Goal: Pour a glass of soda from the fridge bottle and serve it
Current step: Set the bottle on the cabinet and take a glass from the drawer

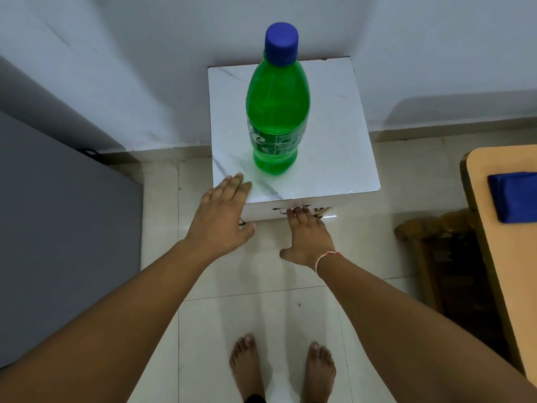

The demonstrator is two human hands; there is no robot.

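- Head view, left of centre: left hand point(222, 210) flat, fingers straight, tips on worktop point(334, 135) near corner.
- Centre: capped soda bottle point(277, 112) upright, above both hands, left nearer.
- Right of centre: right hand point(308, 237) empty, fingertips at worktop's front handle.

Even, cool indoor light. Soft shadows on far wall point(436, 68); glare patches on glossy floor tiles point(328, 218). Wide-angle bending at edges. Focus slightly soft overall.

Both bare arms reach forward. The left grip point(220, 212) lies flat with straight fingers; the right grip point(308, 234), lower, has fingers extended, thumb splayed.
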